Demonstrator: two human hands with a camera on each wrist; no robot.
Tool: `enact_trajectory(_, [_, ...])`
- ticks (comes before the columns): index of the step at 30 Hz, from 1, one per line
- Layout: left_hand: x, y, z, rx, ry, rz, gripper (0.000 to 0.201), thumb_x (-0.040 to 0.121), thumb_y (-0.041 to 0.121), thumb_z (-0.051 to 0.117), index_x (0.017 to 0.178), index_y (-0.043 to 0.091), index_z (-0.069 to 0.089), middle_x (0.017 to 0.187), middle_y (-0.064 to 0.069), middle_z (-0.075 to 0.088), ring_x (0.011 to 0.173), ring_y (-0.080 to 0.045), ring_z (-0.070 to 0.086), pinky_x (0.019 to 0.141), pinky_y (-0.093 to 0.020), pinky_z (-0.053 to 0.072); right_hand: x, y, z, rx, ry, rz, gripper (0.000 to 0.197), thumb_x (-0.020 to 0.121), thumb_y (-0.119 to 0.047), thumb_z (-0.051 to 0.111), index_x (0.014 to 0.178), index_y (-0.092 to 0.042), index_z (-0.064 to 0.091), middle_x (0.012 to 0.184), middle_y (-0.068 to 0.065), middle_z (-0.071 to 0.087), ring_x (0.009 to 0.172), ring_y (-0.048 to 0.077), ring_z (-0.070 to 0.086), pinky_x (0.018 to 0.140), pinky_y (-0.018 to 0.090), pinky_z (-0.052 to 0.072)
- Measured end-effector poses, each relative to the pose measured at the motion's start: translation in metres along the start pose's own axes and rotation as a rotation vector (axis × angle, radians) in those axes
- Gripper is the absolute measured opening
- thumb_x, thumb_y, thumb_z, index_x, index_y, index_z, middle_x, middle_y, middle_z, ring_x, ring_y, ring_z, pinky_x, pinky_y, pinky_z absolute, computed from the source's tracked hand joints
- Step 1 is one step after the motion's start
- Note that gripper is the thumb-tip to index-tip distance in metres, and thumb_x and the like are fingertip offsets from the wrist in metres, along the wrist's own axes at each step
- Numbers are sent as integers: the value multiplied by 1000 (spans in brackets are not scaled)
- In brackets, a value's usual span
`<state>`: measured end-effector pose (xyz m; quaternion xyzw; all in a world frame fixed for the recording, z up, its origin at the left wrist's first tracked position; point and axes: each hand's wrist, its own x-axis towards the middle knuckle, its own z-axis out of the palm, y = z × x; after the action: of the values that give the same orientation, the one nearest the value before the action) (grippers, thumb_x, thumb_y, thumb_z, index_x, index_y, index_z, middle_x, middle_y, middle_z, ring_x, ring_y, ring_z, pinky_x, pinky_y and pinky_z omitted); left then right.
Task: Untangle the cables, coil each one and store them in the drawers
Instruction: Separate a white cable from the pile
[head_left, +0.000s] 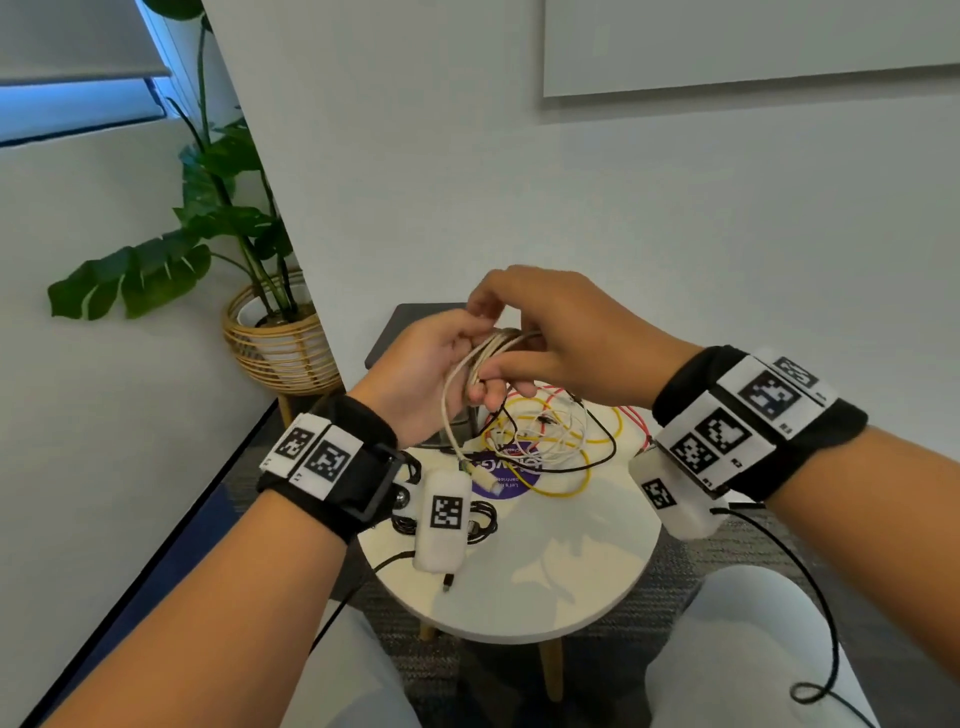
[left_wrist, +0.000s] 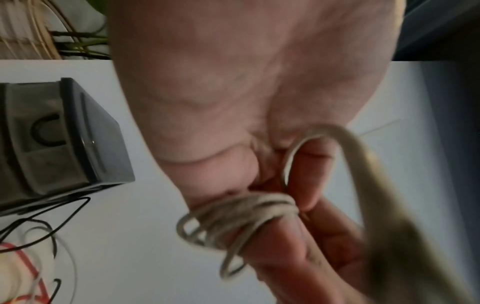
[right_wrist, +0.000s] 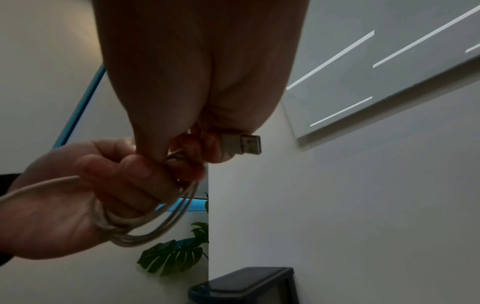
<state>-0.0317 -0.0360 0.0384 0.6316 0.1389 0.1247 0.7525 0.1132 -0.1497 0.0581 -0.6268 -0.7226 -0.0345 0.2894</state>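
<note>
A beige cable (head_left: 467, 369) is wound into several loops, held above the round white table (head_left: 571, 561). My left hand (head_left: 441, 364) grips the loops (right_wrist: 145, 224), with its fingers curled round them. My right hand (head_left: 545, 332) pinches the cable near its end, and the USB plug (right_wrist: 240, 144) sticks out past its fingers. A loose tail with a white connector (head_left: 485, 475) hangs down to the table. The coil (left_wrist: 233, 216) sits over the fingers in the left wrist view. A tangle of yellow, red, black and white cables (head_left: 550, 441) lies on the table below both hands.
A dark drawer unit (head_left: 410, 327) stands at the table's far side, behind the hands, also visible as a dark box (left_wrist: 64, 135). A coiled black cable (head_left: 483, 519) lies near the left wrist. A potted plant in a wicker basket (head_left: 275, 338) stands to the left on the floor.
</note>
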Motion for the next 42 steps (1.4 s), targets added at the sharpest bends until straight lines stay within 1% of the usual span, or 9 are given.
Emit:
enact_trajectory(4, [-5, -4, -9, -48, -137, -16, 27, 97, 5, 45, 99, -9, 68, 98, -28, 69, 75, -22, 67, 74, -24, 55, -4, 14, 2, -66, -40, 8, 21, 94, -35, 71, 100, -16, 72, 74, -14, 61, 65, 0, 54, 59, 16, 33])
enact_trajectory(10, [5, -16, 0, 210, 112, 127, 34, 108, 23, 47, 100, -1, 69, 83, -12, 72, 70, -12, 65, 73, -21, 54, -6, 22, 10, -74, 15, 52, 27, 99, -34, 63, 77, -18, 63, 56, -14, 49, 52, 7, 48, 53, 16, 30])
enact_trajectory(16, [12, -29, 9, 226, 349, 257, 21, 108, 27, 49, 104, 10, 60, 63, 2, 54, 54, -13, 51, 68, -32, 50, -6, 24, 19, -31, 12, 220, 32, 102, -36, 59, 86, -12, 73, 66, 1, 67, 56, 14, 57, 56, 31, 41])
enact_trajectory(21, [19, -30, 9, 188, 442, 191, 28, 109, 28, 47, 93, 11, 63, 60, 4, 39, 47, -5, 40, 60, -26, 48, -4, 9, 15, -90, -19, 170, 45, 97, -29, 64, 140, -24, 53, 109, -5, 52, 74, -2, 48, 69, 21, 40])
enact_trajectory(28, [19, -26, 7, 155, 356, 101, 30, 108, 25, 45, 89, 10, 62, 60, 1, 35, 48, -11, 29, 55, -27, 43, 7, 9, -4, -263, -27, -136, 17, 97, -11, 62, 109, -10, 73, 96, 8, 59, 79, 26, 59, 69, 42, 50])
enact_trajectory(32, [16, -25, 9, 104, 279, 163, 26, 108, 16, 41, 92, 8, 61, 65, 0, 39, 52, -10, 21, 44, -22, 20, 2, 34, -6, -282, 22, -72, 16, 101, -20, 59, 101, -10, 71, 92, 6, 59, 79, 28, 58, 70, 42, 47])
enact_trajectory(35, [16, -28, 15, 44, 268, 195, 22, 109, 14, 40, 97, 11, 58, 66, 1, 41, 49, -8, 22, 40, -19, 20, -2, 41, 8, -278, 34, 62, 19, 103, -27, 57, 100, -14, 70, 90, 1, 56, 81, 23, 50, 72, 39, 41])
enact_trajectory(38, [17, -32, 20, -15, 297, 233, 14, 110, 16, 40, 114, 16, 53, 68, 2, 42, 50, -8, 22, 41, -19, 23, -3, 39, 16, -88, 55, 228, 18, 102, -22, 59, 91, -12, 69, 73, -6, 57, 68, 15, 53, 66, 33, 37])
enact_trajectory(42, [19, -29, 14, 49, 358, 318, 18, 109, 18, 44, 125, 25, 46, 67, 2, 41, 51, -10, 25, 42, -21, 24, -8, 32, 22, 606, 101, 436, 19, 102, -15, 58, 92, -6, 72, 81, 11, 72, 67, 22, 66, 69, 32, 56])
